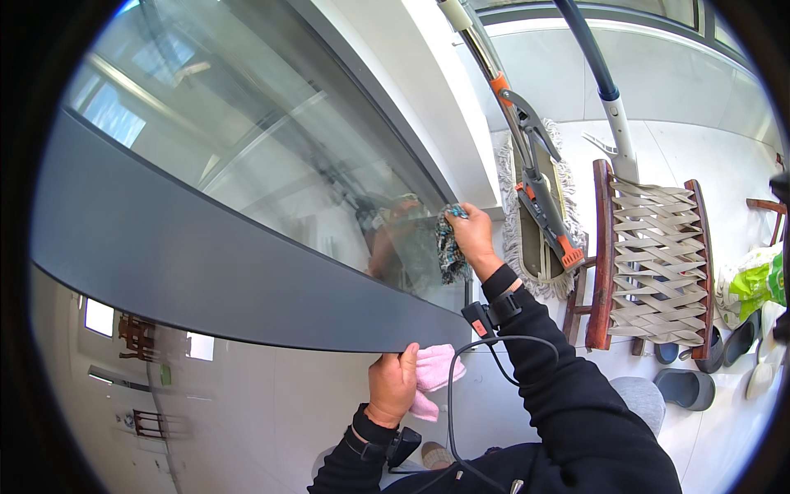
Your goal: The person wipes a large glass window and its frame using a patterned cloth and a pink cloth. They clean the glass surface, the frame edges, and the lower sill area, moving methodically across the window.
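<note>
A mottled grey-and-blue cloth (449, 247) is gripped in my right hand (477, 238) at the right end of a glass pane (345, 210), beside its dark grey frame. The hand is faintly mirrored in the glass. Below the wide grey frame member (247, 265), my left hand (392, 386) holds a folded pink cloth (437, 370). My left fingertips meet the lower edge of that frame member; whether they grip it is hidden. A black device on a cable (478, 318) is strapped to my right wrist, and another (404, 446) to my left.
Right of the frame stand a fringed flat mop (543, 216) and a mop with orange parts (543, 197). Close by is a wooden stool with a woven strap seat (660, 265). Grey slippers (685, 389) and a green-and-white plastic bag (753, 284) lie on the tiled floor.
</note>
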Tool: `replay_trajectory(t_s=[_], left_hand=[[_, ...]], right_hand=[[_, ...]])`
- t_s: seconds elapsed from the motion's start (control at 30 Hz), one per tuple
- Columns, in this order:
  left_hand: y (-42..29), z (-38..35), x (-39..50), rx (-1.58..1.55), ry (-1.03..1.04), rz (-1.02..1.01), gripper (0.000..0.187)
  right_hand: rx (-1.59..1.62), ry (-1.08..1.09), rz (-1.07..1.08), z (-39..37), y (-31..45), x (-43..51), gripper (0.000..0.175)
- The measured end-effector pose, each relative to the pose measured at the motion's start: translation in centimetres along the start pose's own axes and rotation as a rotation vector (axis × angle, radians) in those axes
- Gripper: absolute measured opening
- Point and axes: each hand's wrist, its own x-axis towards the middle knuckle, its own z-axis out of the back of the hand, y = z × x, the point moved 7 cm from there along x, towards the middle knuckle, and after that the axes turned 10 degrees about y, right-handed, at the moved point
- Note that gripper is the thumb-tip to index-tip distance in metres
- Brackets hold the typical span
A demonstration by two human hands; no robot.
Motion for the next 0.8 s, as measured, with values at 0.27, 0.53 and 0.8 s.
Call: replay_trajectory(t_s=[0.27, 0.53, 0.8], left_hand=[[0.6, -0.3, -0.2, -0.048, 0.046, 0.077, 0.023], [0.6, -0.4, -0.1, -0.067, 0.033, 0.09, 0.018], [0.4, -0.6, -0.3, -0.023, -0.01, 0.062, 0.017]], right_hand=[[-0.104, 0.002, 0.033, -2.3, 0.1, 4.1, 0.016], [-0.4, 0.052, -0.104, -1.4, -2.5, 7.2, 0.027], [-0.219, 0.132, 0.073, -2.0, -0.8, 6.2, 0.02]])
